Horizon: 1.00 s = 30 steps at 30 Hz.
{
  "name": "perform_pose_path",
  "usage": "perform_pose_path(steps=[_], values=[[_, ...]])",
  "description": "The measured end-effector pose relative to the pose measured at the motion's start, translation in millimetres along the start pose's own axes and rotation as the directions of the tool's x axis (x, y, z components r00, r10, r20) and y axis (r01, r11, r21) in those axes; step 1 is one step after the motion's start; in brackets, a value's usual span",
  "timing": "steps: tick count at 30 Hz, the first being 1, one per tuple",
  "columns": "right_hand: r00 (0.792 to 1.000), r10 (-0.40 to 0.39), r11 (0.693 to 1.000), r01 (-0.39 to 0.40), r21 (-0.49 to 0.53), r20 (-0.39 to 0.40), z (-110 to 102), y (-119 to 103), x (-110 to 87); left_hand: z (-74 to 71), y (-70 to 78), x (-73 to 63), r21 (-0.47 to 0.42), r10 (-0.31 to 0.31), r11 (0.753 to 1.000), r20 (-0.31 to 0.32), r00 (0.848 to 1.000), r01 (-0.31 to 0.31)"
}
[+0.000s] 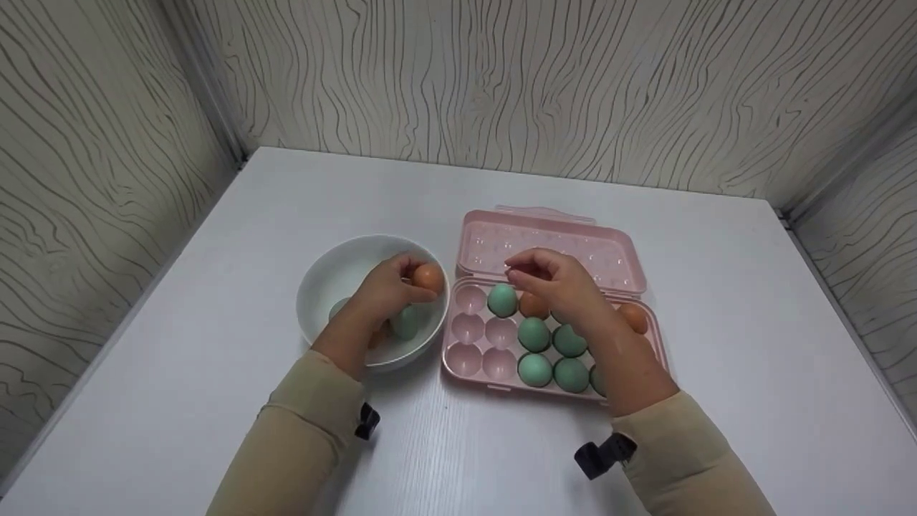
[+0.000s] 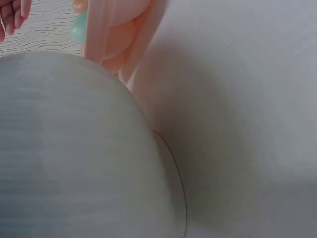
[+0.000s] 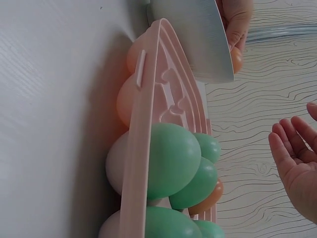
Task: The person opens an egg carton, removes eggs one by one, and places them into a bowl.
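Observation:
My left hand pinches a brown egg over the right side of a white bowl. Inside that bowl lie green eggs and a brown one, partly covered by my wrist. Above the pink egg carton hovers my right hand, its fingers loosely bent around nothing. In the right wrist view this hand shows relaxed, spread fingers. Green eggs and brown eggs fill much of the carton; several cups at its left hold none. My right forearm hides some eggs.
The carton's pink lid lies folded back behind the cups. Bowl and carton stand side by side on a white table. Wood-grain patterned panels enclose the back and sides.

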State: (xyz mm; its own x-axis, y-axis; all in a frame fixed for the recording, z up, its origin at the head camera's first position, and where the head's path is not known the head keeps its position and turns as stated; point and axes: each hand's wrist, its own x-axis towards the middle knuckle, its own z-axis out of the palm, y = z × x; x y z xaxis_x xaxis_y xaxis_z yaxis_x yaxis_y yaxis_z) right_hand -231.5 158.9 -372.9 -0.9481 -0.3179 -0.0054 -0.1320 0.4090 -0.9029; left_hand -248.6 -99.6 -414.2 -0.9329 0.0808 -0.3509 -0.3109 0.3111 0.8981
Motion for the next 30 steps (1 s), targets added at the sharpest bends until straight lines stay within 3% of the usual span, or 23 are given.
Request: perform_pose_path(steps=[11,23,30], values=[[1.000,0.027,0.999,-0.026,-0.018,0.003,0.9,3.4,0.0,-1.2,-6.5,1.7,-0.076,0.008,0.997,-0.003,1.000,-0.009],[0.999,0.041,0.998,-0.041,-0.042,0.010,4.0,4.4,-0.6,-0.8,-5.1,4.0,0.026,0.026,0.999,-0.043,0.999,-0.025],[0.999,0.033,0.998,-0.032,-0.045,0.012,4.7,6.9,1.0,-2.0,-5.0,2.4,0.028,0.053,0.998,-0.053,0.997,-0.051]])
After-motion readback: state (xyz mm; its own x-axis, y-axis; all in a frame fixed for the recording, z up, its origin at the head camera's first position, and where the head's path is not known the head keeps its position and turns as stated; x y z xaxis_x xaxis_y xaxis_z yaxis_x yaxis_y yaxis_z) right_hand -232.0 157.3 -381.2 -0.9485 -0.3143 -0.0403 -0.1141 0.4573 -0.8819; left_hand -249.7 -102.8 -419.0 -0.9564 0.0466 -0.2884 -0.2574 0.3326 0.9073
